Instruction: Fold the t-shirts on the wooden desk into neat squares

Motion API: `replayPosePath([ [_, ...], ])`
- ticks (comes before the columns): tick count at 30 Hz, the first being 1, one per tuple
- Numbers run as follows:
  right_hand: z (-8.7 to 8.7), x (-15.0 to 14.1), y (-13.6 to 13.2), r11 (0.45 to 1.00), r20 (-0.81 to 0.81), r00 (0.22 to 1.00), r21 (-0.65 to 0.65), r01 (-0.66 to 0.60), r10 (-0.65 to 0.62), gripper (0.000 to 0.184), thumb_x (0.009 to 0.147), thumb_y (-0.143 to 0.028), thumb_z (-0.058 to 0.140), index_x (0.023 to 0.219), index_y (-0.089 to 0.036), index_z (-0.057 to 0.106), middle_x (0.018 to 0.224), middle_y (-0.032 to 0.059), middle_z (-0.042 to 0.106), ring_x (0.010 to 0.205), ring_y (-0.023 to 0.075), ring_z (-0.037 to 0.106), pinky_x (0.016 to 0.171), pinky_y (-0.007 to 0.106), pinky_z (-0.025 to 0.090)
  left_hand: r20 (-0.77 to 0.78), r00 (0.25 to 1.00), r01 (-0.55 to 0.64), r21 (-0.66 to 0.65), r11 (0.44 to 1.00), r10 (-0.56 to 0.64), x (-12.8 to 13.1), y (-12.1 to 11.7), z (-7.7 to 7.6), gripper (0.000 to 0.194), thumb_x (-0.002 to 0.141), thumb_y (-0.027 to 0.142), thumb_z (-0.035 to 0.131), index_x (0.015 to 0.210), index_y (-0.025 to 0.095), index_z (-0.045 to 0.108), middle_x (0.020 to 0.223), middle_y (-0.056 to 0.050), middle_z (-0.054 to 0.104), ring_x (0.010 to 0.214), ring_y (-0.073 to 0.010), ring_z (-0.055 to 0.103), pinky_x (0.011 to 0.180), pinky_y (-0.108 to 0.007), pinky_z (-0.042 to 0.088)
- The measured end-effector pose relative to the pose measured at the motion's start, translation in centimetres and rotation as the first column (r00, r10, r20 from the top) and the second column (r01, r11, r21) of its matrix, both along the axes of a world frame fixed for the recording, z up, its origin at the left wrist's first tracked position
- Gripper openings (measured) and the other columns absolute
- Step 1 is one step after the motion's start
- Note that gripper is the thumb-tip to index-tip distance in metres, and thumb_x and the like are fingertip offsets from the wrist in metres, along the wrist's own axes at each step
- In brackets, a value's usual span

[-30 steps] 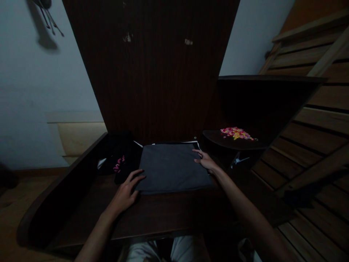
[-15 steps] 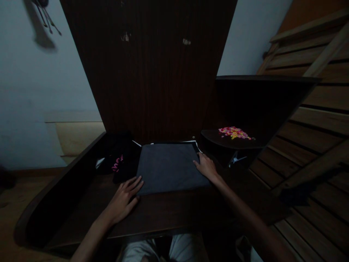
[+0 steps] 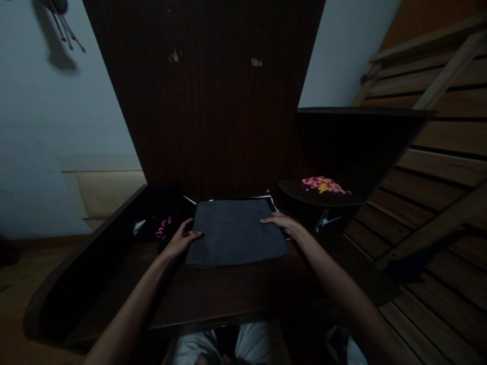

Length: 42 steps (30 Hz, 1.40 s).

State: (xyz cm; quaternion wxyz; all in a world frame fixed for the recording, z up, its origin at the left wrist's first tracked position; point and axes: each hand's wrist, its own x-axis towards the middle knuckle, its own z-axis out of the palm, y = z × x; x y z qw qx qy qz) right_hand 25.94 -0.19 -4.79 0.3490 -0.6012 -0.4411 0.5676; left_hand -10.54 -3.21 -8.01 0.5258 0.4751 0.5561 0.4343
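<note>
A dark grey folded cloth lies as a flat rectangle on the brown wooden desk. My left hand grips its left edge, thumb on top and the other fingers at the side, partly hidden. At the right edge, my right hand holds the cloth the same way, its thumb laid over the top and its fingers partly out of sight. White and black edges of something flat show behind the cloth's far side. Left of it is a black cloth item with pink lettering.
A small rounded shelf at the right bears a heap of pink, red and yellow bits. A tall dark panel closes off the back. Wooden slats stand at the right, and a raised desk side runs along the left.
My left hand has moved up from the near left corner and now grips the cloth's left edge. My right hand has slid its thumb farther over the cloth. The near edge looks slightly raised.
</note>
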Motion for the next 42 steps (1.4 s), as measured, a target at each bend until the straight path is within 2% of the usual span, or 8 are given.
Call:
replayPosePath([
  [4,-0.2,0.1,-0.6,1.000,-0.138,0.990,-0.010,-0.017,0.016,0.033,0.070,-0.015,0.077,0.100,-0.020,0.064,0.100,0.0070,0.075,0.087,0.0183,0.072,0.083,0.033,0.057,-0.077,0.987,0.149,0.067,0.987,-0.144,-0.1,0.8,0.0,0.070,0.071,0.044,0.075,0.134,0.023,0.053,0.135,-0.012,0.061,0.116,-0.0265,0.063,0.093,-0.038,0.053],
  [9,-1.4,0.7,-0.6,0.996,-0.269,0.961,-0.038,-0.075,0.062,0.041,0.071,-0.013,0.075,0.109,-0.020,0.061,0.101,0.0076,0.075,0.086,0.0189,0.073,0.086,0.035,0.058,-0.085,0.984,0.166,0.086,0.982,-0.158,-0.4,1.5,-0.2,0.068,0.070,0.033,0.074,0.135,0.024,0.054,0.142,-0.010,0.055,0.126,-0.0272,0.056,0.097,-0.038,0.051],
  [14,-2.6,1.3,0.1,0.998,-0.328,0.943,-0.003,-0.062,0.058,0.052,0.065,-0.007,0.077,0.112,-0.022,0.060,0.101,0.0053,0.075,0.084,0.0204,0.074,0.088,0.041,0.057,0.164,0.984,0.074,0.001,0.997,-0.074,-0.5,0.7,0.9,0.077,0.064,0.013,0.073,0.137,0.025,0.052,0.130,-0.009,0.064,0.108,-0.0236,0.066,0.086,-0.031,0.055],
  [21,-3.5,1.0,0.5,0.998,-0.353,0.935,-0.027,-0.057,0.044,0.035,0.070,-0.013,0.078,0.102,-0.018,0.065,0.097,0.0075,0.076,0.085,0.0210,0.073,0.090,0.040,0.057,0.321,0.947,0.089,-0.228,0.969,-0.012,-0.6,0.5,1.8,0.089,0.072,0.012,0.070,0.151,0.027,0.032,0.120,-0.010,0.070,0.087,-0.0198,0.072,0.070,-0.028,0.057],
  [28,-2.7,0.9,0.3,0.989,-0.439,0.898,-0.132,-0.072,0.006,0.021,0.082,-0.020,0.071,0.101,-0.014,0.065,0.096,0.0094,0.075,0.088,0.0195,0.073,0.095,0.037,0.054,0.370,0.923,0.176,-0.169,0.970,-0.103,0.2,1.1,1.3,0.077,0.073,0.022,0.076,0.144,0.026,0.046,0.122,-0.013,0.068,0.091,-0.0238,0.072,0.078,-0.034,0.058],
  [33,-2.5,0.4,0.2,0.967,-0.459,0.888,-0.240,-0.089,-0.032,0.023,0.085,-0.027,0.066,0.102,-0.012,0.066,0.094,0.0108,0.076,0.091,0.0216,0.073,0.095,0.037,0.054,0.432,0.898,0.175,-0.172,0.970,-0.085,0.3,1.5,1.1,0.100,0.062,0.006,0.073,0.151,0.029,0.033,0.130,-0.011,0.064,0.096,-0.0245,0.072,0.076,-0.032,0.059],
  [38,-3.3,0.1,0.5,0.989,-0.381,0.923,-0.111,-0.102,0.053,0.035,0.068,-0.013,0.076,0.102,-0.017,0.067,0.102,0.0102,0.075,0.094,0.0254,0.072,0.095,0.041,0.054,0.430,0.890,0.213,-0.099,0.972,-0.151,0.0,1.8,1.3,0.095,0.060,0.011,0.073,0.148,0.027,0.040,0.134,-0.010,0.062,0.103,-0.0274,0.069,0.077,-0.030,0.058],
  [42,-2.7,0.2,0.9,0.995,-0.346,0.936,-0.044,-0.085,0.064,0.045,0.065,-0.011,0.077,0.108,-0.019,0.066,0.105,0.0083,0.074,0.094,0.0244,0.072,0.092,0.041,0.055,0.412,0.896,0.198,-0.038,0.980,-0.165,0.2,2.2,2.2,0.094,0.061,0.012,0.070,0.149,0.025,0.039,0.131,-0.009,0.065,0.103,-0.0260,0.069,0.080,-0.030,0.057],
])
